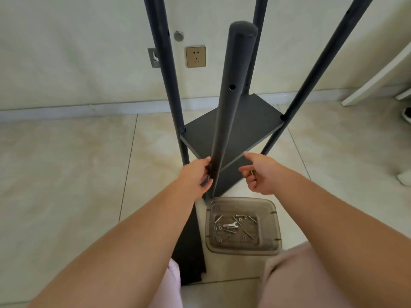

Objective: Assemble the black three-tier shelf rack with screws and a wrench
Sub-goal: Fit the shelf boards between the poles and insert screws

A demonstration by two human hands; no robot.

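**Inspector:** Where does the rack stand, and how are the hands placed on it?

**Assistant:** The black shelf board (233, 127) sits at centre frame on the tiled floor (66, 163), joined to upright black poles. The nearest pole (229, 103) rises toward the camera through the middle of the frame. The left hand (196, 176) has its grip wrapped round this pole's lower part, just at the board's near corner.

**Inspector:** And the right?

**Assistant:** The right hand (259, 174) hovers just right of that pole, clear of it, forefinger extended, pinching a small screw (252, 172) between thumb and curled fingers.

**Inspector:** Hardware?

**Assistant:** A translucent tray (274, 221) lies below the hands at lower centre, holding loose screws, washers and a wrench (230, 225).
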